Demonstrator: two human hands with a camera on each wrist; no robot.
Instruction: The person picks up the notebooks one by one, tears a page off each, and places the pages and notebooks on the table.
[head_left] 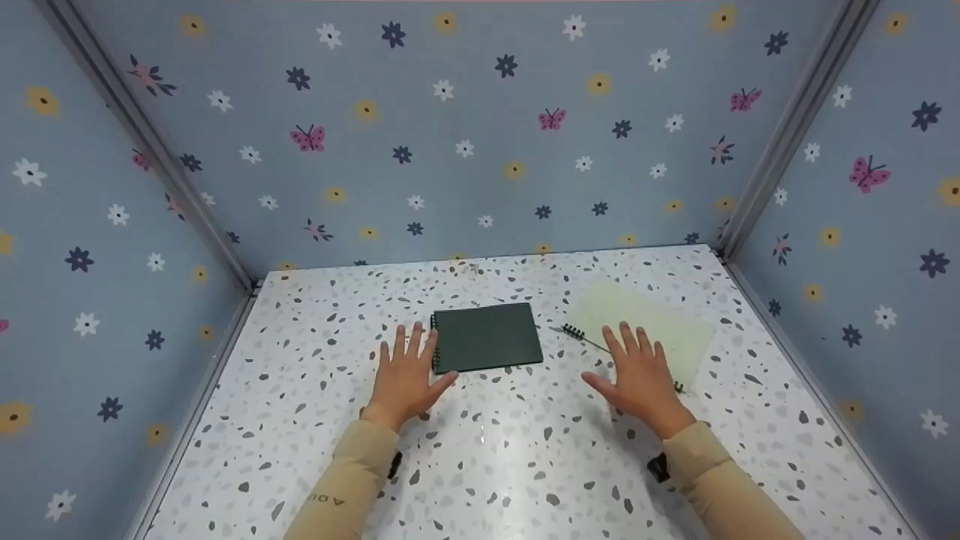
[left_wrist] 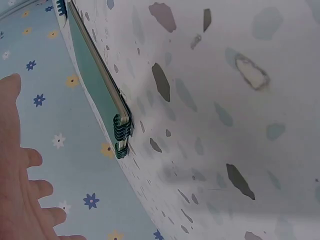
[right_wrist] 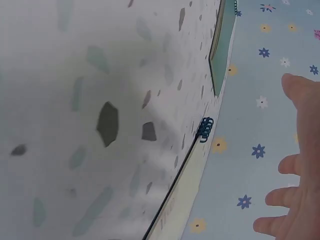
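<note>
A dark green spiral-bound notebook (head_left: pixel 487 337) lies closed on the speckled tabletop, its coil along the left side. My left hand (head_left: pixel 409 375) is spread palm down near that coil, fingers straight and holding nothing. To the right, a second spiral notebook (head_left: pixel 667 322) shows a pale yellow-green page and lies at a slant. Over its near edge my right hand (head_left: pixel 637 379) is spread, fingers straight, partly hiding the notebook and its coil. In the wrist views, the left hand (left_wrist: pixel 20 175) and the right hand (right_wrist: pixel 305 165) both appear raised above the table.
The white speckled table (head_left: pixel 337 315) is enclosed by blue flowered panels at the back (head_left: pixel 480 180), left and right. Grey metal posts (head_left: pixel 795 127) stand at the back corners. A dark band (head_left: pixel 658 466) shows at the right sleeve cuff.
</note>
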